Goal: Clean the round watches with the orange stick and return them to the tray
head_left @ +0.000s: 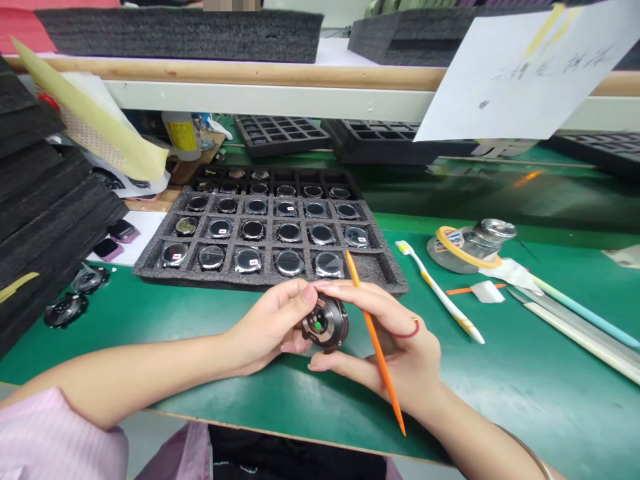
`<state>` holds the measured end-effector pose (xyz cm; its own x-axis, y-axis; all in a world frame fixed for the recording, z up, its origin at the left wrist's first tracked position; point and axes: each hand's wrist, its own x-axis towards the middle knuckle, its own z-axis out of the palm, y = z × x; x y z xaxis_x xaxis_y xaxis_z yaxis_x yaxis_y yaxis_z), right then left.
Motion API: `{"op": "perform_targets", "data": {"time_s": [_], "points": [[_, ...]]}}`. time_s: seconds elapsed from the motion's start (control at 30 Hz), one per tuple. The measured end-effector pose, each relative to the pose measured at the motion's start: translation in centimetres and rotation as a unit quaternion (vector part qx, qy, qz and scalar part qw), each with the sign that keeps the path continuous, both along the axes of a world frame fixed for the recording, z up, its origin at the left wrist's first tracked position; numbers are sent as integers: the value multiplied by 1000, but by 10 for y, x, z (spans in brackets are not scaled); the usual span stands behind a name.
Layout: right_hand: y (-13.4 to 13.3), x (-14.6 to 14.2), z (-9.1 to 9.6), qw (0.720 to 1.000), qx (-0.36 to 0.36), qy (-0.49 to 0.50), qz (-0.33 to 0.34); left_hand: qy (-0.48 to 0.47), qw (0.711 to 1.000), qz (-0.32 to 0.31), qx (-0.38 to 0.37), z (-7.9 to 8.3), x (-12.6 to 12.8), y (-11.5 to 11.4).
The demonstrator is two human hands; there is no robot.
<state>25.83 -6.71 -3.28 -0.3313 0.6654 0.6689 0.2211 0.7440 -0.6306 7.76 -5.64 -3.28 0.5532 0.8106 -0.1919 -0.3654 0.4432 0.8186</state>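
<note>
A round metal watch case (pixel 325 323) with a green dot on its back is held over the green mat, just in front of the foam tray. My left hand (pixel 273 325) grips its left side, fingers curled round it. My right hand (pixel 395 347) pinches its right side with thumb and forefinger and also holds a thin orange stick (pixel 376 347), which lies across the fingers and points toward me. Behind the hands the dark foam tray (pixel 385 270) holds several round watch faces in its cells.
A white toothbrush (pixel 440 293), a metal-capped glass dispenser (pixel 470 245) and pale tools (pixel 575 313) lie to the right. Stacked black foam (pixel 45 213) and loose watch parts (pixel 65 310) sit on the left. Empty black trays (pixel 283 133) stand under the shelf behind.
</note>
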Motion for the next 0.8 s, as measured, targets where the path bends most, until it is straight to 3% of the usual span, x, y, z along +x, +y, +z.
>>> {"op": "perform_targets", "data": {"time_s": [0.17,0.3,0.57,0.7,0.8], "points": [[1,5,1,999,0,-24,28,57,998,18,22,6,-9,1],[9,23,6,996,-71,-42,42,91,994,26,51,15,-13,2],[37,62,8,977,-187,102,8,107,990,57,75,18,-11,0],[38,57,8,958,-238,150,-50,108,989,60,78,19,-11,0],[40,58,11,945,-248,165,-132,120,988,61,73,20,-11,0]]}}
